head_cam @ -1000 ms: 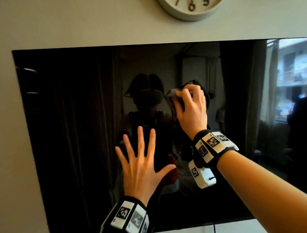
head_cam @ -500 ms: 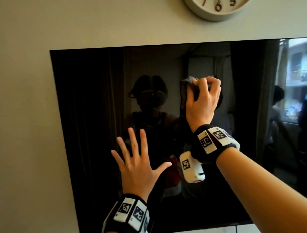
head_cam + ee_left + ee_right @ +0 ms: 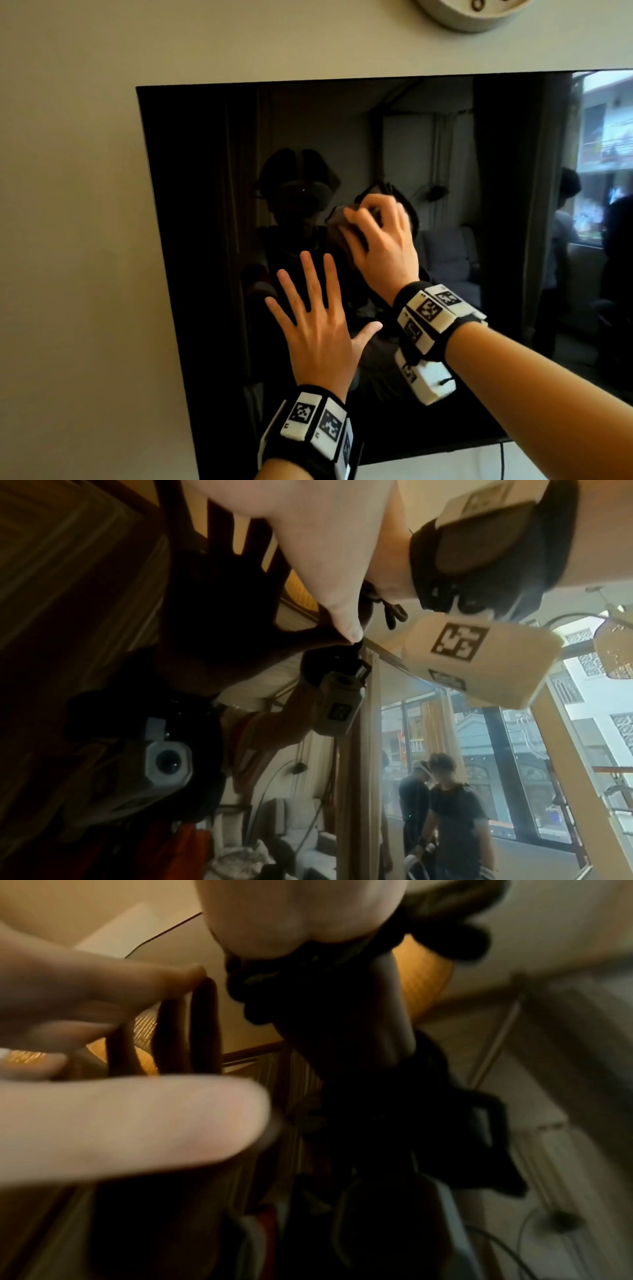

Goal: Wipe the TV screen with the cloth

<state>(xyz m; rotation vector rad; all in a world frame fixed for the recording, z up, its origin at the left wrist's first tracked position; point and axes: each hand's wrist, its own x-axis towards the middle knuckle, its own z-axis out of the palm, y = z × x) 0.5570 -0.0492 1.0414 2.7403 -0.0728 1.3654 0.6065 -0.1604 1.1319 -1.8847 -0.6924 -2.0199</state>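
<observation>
Right hand (image 3: 383,246) grips cloth (image 3: 339,222) against TV screen (image 3: 205,205); left hand (image 3: 318,329) presses flat, fingers spread.

1. TV screen (image 3: 205,205): glossy black, dim room reflections.
2. Cloth (image 3: 346,233): dark grey, blurred.
3. Wall (image 3: 85,240): plain beige-grey.
4. Clock (image 3: 469,15): cream rim.
5. Left wristband (image 3: 308,431): black strap, white blocks with black square-code patterns.
6. Right wristband (image 3: 431,318): same black and white pattern.
</observation>
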